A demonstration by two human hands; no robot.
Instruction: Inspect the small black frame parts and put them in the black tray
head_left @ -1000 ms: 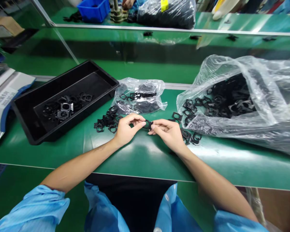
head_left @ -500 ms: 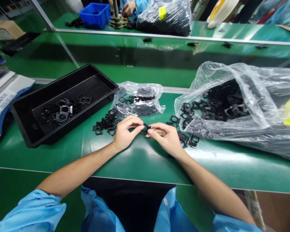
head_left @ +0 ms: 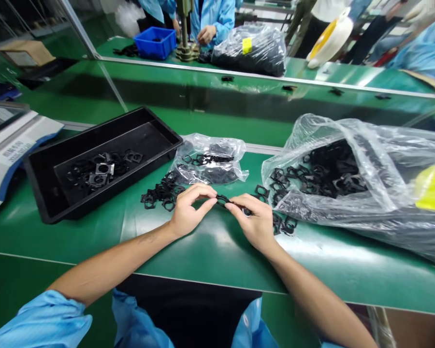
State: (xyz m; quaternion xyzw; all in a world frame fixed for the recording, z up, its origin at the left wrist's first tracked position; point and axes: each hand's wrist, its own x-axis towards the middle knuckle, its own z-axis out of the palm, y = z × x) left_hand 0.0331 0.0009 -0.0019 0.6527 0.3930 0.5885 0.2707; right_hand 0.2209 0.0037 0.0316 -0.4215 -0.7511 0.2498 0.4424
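Note:
My left hand (head_left: 189, 210) and my right hand (head_left: 254, 221) meet over the green table (head_left: 210, 241), both pinching one small black plastic ring part (head_left: 222, 199) between fingertips. A loose pile of the same black parts (head_left: 159, 193) lies just left of my left hand. A few more black parts (head_left: 284, 223) lie to the right of my right hand. A small clear bag of parts (head_left: 208, 157) rests just beyond my hands.
A black tray (head_left: 58, 208) with several parts stands at the left, a white and blue machine (head_left: 7, 154) beyond it. A large clear bag of black parts (head_left: 362, 179) fills the right. Across the far bench, another person's hand (head_left: 205, 35) works beside a blue bin (head_left: 155, 42).
The view has tilted up, showing more of the far bench and the people there. My hands stay together on the small part, its grip shifting slightly.

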